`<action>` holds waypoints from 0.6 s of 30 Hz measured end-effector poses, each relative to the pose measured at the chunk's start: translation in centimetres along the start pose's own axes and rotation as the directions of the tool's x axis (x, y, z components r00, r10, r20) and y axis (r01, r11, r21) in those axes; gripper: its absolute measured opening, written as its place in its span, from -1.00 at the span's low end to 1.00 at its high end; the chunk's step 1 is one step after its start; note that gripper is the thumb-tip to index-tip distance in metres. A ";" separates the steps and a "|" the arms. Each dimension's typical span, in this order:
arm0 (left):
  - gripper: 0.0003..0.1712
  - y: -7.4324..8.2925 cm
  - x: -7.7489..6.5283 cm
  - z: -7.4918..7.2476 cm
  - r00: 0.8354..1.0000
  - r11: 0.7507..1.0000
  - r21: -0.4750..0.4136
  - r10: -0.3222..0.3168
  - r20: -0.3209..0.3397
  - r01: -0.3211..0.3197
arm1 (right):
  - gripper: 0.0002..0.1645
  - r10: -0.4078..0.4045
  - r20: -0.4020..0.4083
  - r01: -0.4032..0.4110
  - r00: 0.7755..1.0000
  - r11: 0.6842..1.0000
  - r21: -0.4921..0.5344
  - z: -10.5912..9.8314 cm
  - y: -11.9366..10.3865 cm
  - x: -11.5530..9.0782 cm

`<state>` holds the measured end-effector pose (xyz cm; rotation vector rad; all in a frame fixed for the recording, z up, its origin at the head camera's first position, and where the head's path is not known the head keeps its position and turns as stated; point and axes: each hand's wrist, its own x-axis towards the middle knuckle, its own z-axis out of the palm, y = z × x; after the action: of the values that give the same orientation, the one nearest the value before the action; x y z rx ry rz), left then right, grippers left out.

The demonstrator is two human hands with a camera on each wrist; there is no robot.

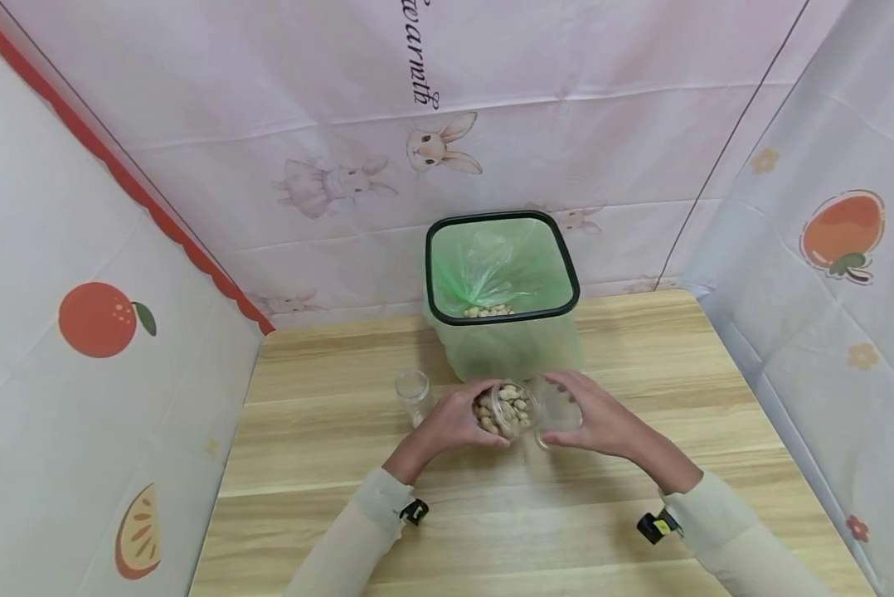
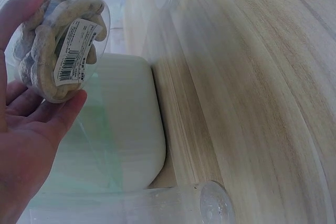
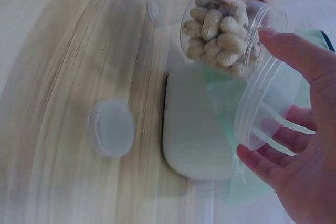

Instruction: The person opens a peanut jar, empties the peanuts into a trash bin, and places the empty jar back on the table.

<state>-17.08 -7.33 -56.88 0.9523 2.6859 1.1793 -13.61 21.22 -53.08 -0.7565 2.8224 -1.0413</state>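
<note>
My left hand (image 1: 462,417) grips a clear plastic jar of unshelled peanuts (image 1: 517,406), tilted with its mouth toward the right hand. In the left wrist view, a white barcode label (image 2: 75,51) shows on the jar's base. Thumb and fingers of my right hand (image 1: 592,419) hold a clear round plastic container (image 3: 262,103) by its sides. Its rim is close to the mouth of the peanut jar, and no peanuts show in it. Both hands are above the table in front of the green bin.
A pale green bin (image 1: 510,352) with a black rim stands at the back, lined with a green bag and holding peanuts (image 1: 489,311). A tall clear container (image 1: 413,390) stands left of the left hand. One translucent round lid (image 3: 113,128) lies on the wooden table (image 1: 305,456). Printed curtains enclose three sides.
</note>
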 end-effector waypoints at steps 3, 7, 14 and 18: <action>0.09 0.0 0.1 0.0 1.000 1.000 0.011 0.002 -0.008 -0.002 | 0.11 0.024 0.001 -0.024 1.000 0.999 -0.023 -0.1 0.8 -0.4; 0.09 0.0 0.1 0.0 1.000 1.000 -0.003 -0.012 -0.015 0.012 | 0.11 0.065 0.003 -0.065 0.998 0.996 -0.060 -0.3 1.8 -1.0; 0.12 0.1 -0.1 -0.1 0.998 0.997 -0.039 -0.065 -0.027 0.064 | 0.08 0.119 -0.008 -0.119 0.993 0.988 -0.101 -0.6 3.5 -1.8; 0.12 0.3 -0.2 -0.2 0.996 0.996 -0.058 -0.065 -0.057 0.062 | 0.08 0.140 -0.018 -0.141 0.990 0.980 -0.141 -0.5 4.4 -2.2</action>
<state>-16.84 -7.40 -56.61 0.8311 2.6898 1.2828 -13.63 25.44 -55.70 -0.5532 2.9308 -0.8330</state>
